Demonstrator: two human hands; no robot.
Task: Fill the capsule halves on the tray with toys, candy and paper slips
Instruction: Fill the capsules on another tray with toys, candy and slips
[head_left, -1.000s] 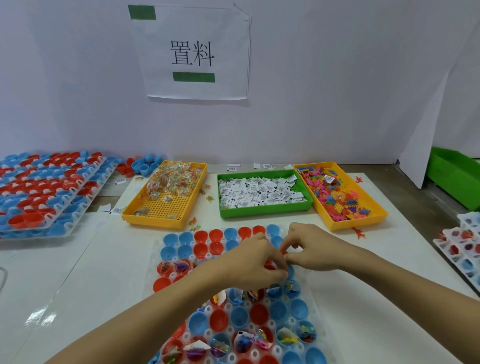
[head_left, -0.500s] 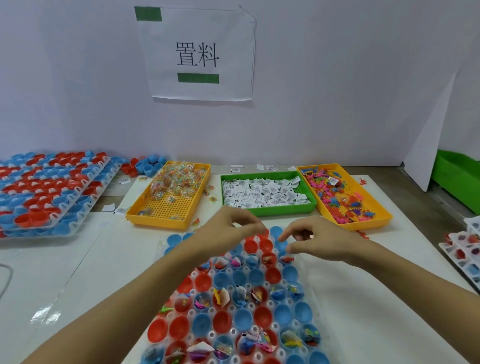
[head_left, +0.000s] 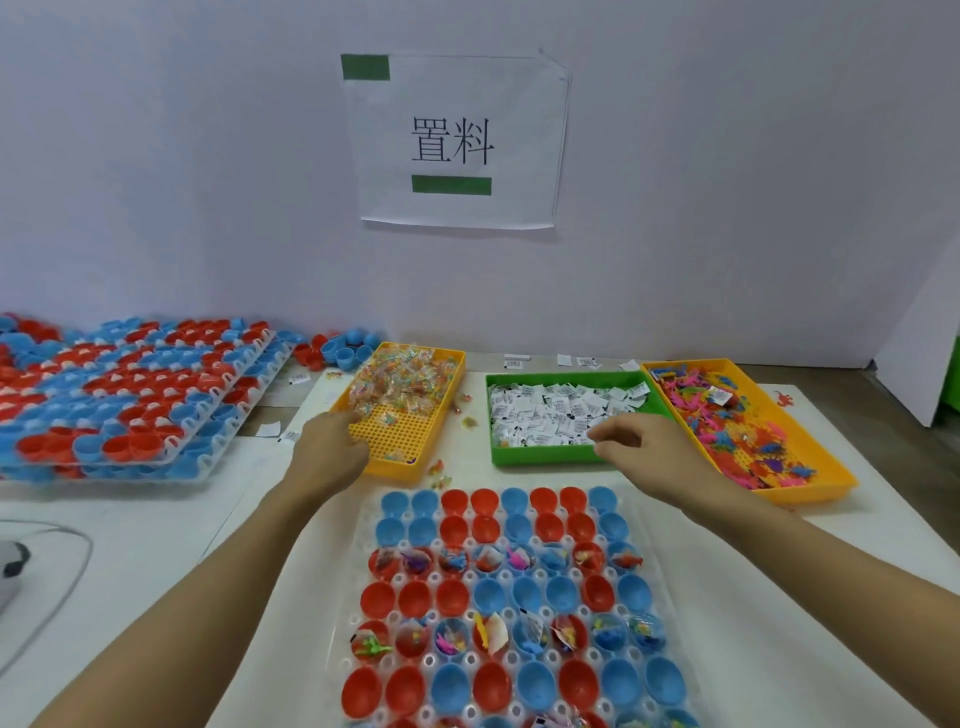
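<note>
The clear tray (head_left: 347, 613) in front of me holds rows of red and blue capsule halves. Two of its rows contain toys, candy and slips; the other visible rows are empty. My left hand (head_left: 327, 452) reaches over the near left corner of the yellow candy tray (head_left: 400, 431), fingertips at the wrapped candy. My right hand (head_left: 639, 447) hovers over the near edge of the green tray (head_left: 540, 454) of paper slips, its fingers loosely curled with nothing seen in them. The orange tray (head_left: 810, 491) of small plastic toys lies to the right.
Stacked trays of capsule halves (head_left: 130, 395) fill the left side. Loose halves (head_left: 343, 348) lie by the wall. A paper sign (head_left: 457, 140) hangs on the wall. A cable (head_left: 52, 597) runs at the left. Stray candies (head_left: 441, 473) lie between the trays.
Both hands have left the capsule tray and moved forward, the left to the candy tray and the right to the slip tray. My view has shifted, showing more of the capsule tray.
</note>
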